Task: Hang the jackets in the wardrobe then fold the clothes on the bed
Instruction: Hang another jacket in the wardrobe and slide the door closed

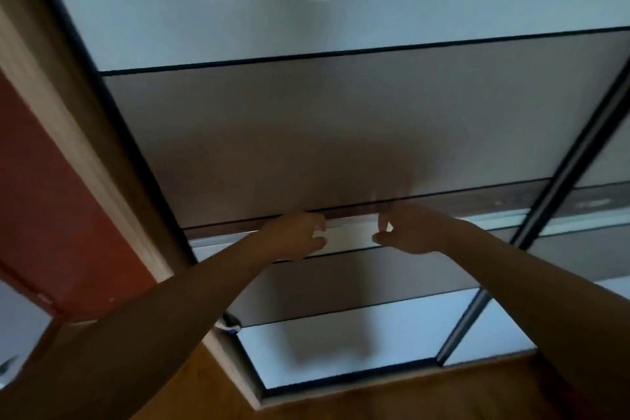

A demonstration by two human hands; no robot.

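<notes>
The wardrobe's sliding door (pixel 341 133), made of frosted pale and grey panels split by dark horizontal bars, fills the view. Both my arms reach forward to it. My left hand (pixel 296 235) and my right hand (pixel 405 232) hover side by side at the door's middle rail (pixel 351 227), a small gap between them. On each hand the thumb and fingers are half curled in a C shape with nothing between them. I cannot tell whether the fingertips touch the door. No jacket, hanger, bed or clothes are in view.
A second sliding door (pixel 600 215) overlaps at the right behind a dark vertical frame (pixel 552 201). A pale wooden frame (pixel 85 160) and a red-brown wall (pixel 51 198) stand at the left. Wooden floor (pixel 375 402) lies below.
</notes>
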